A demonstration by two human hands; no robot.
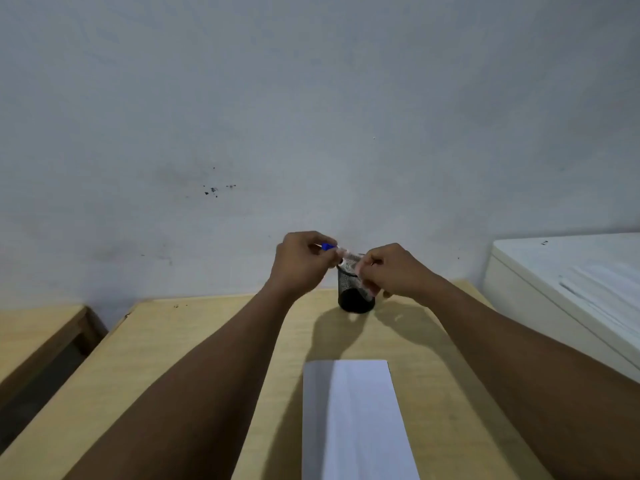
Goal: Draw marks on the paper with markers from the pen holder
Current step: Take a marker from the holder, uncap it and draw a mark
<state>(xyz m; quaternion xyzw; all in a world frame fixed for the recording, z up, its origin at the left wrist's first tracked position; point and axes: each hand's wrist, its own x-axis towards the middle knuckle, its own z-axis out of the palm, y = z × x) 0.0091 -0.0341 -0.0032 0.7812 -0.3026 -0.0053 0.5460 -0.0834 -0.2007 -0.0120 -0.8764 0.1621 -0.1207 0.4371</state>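
Both my hands are raised above a black mesh pen holder (355, 296) at the far edge of the wooden table (194, 344). Between them I hold a marker (348, 255) with a white barrel and a blue end. My left hand (300, 260) pinches the blue end, whether a cap or the tip I cannot tell. My right hand (394, 271) grips the white barrel. The marker lies roughly level, just over the holder's rim. A white sheet of paper (353, 420) lies flat on the table, near me, between my forearms.
A pale wall rises right behind the table. A white cabinet or appliance (568, 289) stands close on the right. A second wooden table (38, 334) sits to the left, across a dark gap.
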